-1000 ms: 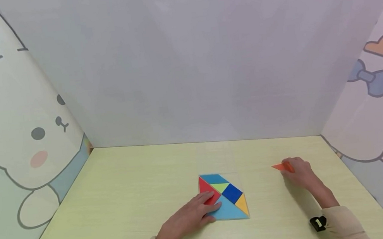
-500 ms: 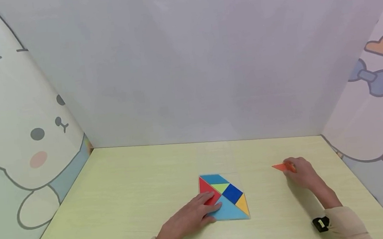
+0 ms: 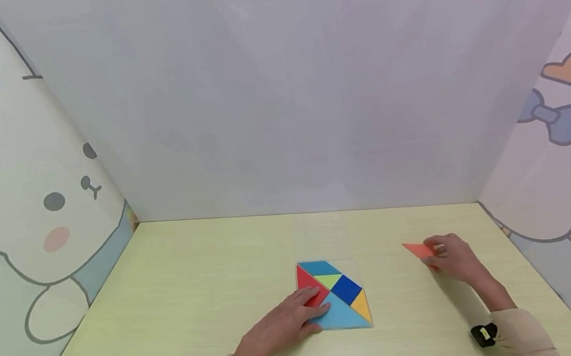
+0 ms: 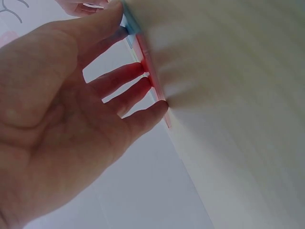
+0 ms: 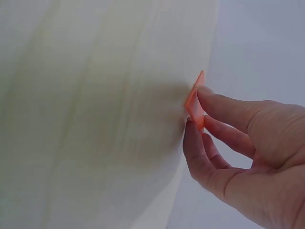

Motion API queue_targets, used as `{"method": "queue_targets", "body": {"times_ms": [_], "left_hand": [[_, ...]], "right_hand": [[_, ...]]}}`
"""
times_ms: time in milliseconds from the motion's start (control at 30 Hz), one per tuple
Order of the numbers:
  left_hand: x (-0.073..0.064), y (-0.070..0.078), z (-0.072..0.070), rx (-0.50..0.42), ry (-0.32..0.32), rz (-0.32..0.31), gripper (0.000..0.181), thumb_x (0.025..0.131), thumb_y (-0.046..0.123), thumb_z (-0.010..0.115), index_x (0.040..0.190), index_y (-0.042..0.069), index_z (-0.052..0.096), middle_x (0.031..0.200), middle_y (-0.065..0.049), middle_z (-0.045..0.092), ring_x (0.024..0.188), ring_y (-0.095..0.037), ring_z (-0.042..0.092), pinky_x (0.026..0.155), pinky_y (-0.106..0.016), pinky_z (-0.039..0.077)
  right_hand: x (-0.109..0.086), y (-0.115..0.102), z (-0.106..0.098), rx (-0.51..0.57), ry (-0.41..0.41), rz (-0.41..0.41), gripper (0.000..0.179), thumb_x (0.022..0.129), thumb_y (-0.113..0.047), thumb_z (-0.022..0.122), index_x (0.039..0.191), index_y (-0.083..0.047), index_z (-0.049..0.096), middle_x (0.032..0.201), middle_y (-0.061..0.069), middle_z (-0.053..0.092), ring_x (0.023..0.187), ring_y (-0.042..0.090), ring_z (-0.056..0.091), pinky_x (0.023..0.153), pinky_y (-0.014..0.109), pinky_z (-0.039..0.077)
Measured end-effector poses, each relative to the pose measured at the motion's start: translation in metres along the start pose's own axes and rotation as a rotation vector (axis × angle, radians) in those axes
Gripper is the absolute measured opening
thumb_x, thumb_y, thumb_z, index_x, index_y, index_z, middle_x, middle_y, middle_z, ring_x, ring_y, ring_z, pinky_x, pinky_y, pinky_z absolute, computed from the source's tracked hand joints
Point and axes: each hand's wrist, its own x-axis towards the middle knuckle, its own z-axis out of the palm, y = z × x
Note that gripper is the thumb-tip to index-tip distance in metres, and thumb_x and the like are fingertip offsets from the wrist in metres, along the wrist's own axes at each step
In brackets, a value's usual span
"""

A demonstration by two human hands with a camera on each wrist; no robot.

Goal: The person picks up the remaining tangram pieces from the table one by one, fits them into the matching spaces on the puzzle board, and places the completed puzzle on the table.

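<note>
My right hand (image 3: 455, 259) pinches an orange triangular tangram piece (image 3: 416, 249) between thumb and fingers, at the right of the table. In the right wrist view the orange piece stands tilted close over the tabletop. My left hand (image 3: 279, 325) rests with extended fingers on the assembled tangram pieces, its fingertips on the red triangle (image 3: 305, 277) and its thumb side by the large light-blue triangle (image 3: 343, 316). Joined to these lie a teal parallelogram (image 3: 319, 267), a lime triangle (image 3: 328, 280), a dark-blue square (image 3: 346, 290) and a yellow triangle (image 3: 362, 307). The left hand partly covers the red and light-blue pieces.
A pale yellow-green table (image 3: 197, 280) lies below both hands. Behind it rises a plain grey-white wall (image 3: 277, 97). Side panels with cartoon drawings close in the left (image 3: 20, 188) and right (image 3: 542, 186). Black straps show at the wrists.
The orange triangle has turned in my right fingers and shows more of its face. The right hand has shifted very slightly right; the left hand and the joined pieces stay still.
</note>
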Motion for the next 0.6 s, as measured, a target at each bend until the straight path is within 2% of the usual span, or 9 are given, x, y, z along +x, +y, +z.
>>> {"method": "queue_targets", "body": {"times_ms": [200, 600], "left_hand": [[-0.0004, 0.0007, -0.0002, -0.013, -0.007, -0.015, 0.051, 0.099, 0.029, 0.07, 0.148, 0.024, 0.058, 0.154, -0.004, 0.047, 0.141, -0.021, 0.042, 0.107, -0.03, 0.048], [-0.0007, 0.0004, -0.0002, 0.002, 0.008, 0.004, 0.05, 0.099, 0.029, 0.07, 0.148, 0.023, 0.058, 0.153, -0.005, 0.048, 0.14, -0.021, 0.043, 0.107, -0.03, 0.048]], "right_hand": [[-0.004, -0.0013, -0.0008, 0.025, 0.023, 0.005, 0.029, 0.091, -0.004, 0.075, 0.116, 0.008, 0.067, 0.115, 0.031, 0.065, 0.097, 0.045, 0.069, 0.07, 0.046, 0.06], [-0.0041, -0.0054, 0.0019, 0.09, 0.027, 0.005, 0.033, 0.094, -0.011, 0.076, 0.122, 0.004, 0.068, 0.119, 0.026, 0.068, 0.099, 0.042, 0.069, 0.074, 0.043, 0.059]]}}
